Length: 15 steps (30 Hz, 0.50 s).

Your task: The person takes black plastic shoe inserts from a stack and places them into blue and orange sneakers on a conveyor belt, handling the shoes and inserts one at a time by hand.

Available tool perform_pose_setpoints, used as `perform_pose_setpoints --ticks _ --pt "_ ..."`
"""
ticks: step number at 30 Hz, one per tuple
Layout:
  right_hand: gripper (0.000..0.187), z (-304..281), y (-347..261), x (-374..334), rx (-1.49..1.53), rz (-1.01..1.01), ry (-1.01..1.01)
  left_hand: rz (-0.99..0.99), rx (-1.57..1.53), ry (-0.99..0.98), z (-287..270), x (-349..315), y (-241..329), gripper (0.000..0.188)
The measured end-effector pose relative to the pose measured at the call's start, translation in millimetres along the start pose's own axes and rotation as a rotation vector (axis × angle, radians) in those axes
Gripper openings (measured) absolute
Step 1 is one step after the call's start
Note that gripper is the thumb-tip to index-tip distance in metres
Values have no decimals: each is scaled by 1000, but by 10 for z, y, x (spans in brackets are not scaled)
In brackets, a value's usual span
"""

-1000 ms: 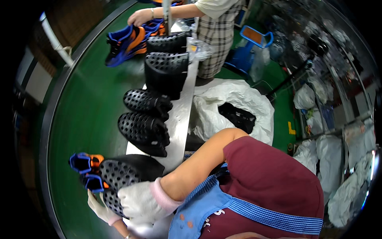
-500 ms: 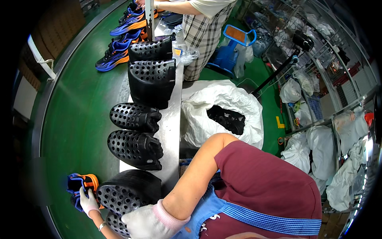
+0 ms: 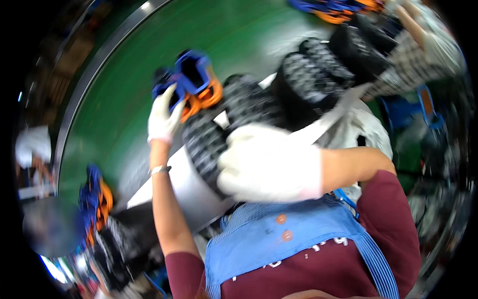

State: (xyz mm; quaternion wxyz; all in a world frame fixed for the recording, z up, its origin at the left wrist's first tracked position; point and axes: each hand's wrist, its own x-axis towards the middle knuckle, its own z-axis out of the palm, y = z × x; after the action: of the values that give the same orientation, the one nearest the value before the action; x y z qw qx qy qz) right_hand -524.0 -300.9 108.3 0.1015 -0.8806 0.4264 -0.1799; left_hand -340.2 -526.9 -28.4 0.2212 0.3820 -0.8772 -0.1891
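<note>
A pair of blue, black and orange sneakers (image 3: 200,74) sits on the green belt ahead of me. My left hand (image 3: 163,117), in a white glove, has its thumb and fingers round the near side of the left sneaker (image 3: 160,85). My right hand (image 3: 271,164), also gloved in white, is smeared by motion. It is over or against a black perforated shoe-shaped form (image 3: 201,137), and its palm side and any hold are hidden. Beside it stands another black perforated form (image 3: 251,102).
More black perforated forms (image 3: 306,74) line the metal ledge (image 3: 191,177) to the right. Further sneakers (image 3: 97,199) are at the left and far right. A co-worker in plaid (image 3: 413,62) stands at the right, near a white sack (image 3: 373,127) and a blue stool-like object (image 3: 428,107).
The view has swung round and is blurred. My left hand stays at the sneakers. My right hand now appears across the middle, its fingers pointing left.
</note>
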Motion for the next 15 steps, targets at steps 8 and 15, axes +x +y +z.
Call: perform_pose_setpoints --ticks 8,15 --pt "37 -206 -64 -69 71 -20 192 -318 -712 15 -459 -719 170 45" --pt "36 -293 -75 92 125 -79 249 -387 -938 47 -676 -905 536 44"
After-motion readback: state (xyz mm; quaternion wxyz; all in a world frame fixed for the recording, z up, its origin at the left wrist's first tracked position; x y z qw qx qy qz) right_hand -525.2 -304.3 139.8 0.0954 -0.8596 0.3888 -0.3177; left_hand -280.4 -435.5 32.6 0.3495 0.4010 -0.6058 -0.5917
